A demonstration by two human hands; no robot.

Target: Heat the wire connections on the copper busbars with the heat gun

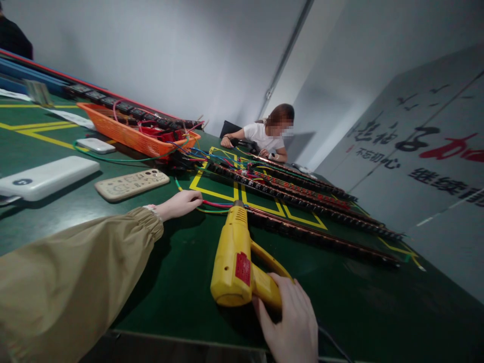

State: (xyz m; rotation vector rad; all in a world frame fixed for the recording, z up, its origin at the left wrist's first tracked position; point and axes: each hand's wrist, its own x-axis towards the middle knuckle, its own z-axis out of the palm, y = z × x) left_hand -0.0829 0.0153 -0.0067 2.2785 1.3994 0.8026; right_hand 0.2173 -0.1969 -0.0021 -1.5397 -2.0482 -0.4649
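Observation:
My right hand is wrapped round the handle of a yellow heat gun. Its nozzle points away from me, at the wires by the near end of a long dark strip. My left hand, in a tan sleeve, pinches the bundle of coloured wires to the left of the nozzle. Red, blue and green wires show between the fingers and the strip. Whether the nozzle touches the wires I cannot tell.
Further long strips lie beyond, wires tangled at their ends. An orange basket with parts, a patterned phone case and a white power bank are at left. Across the green table sits another person.

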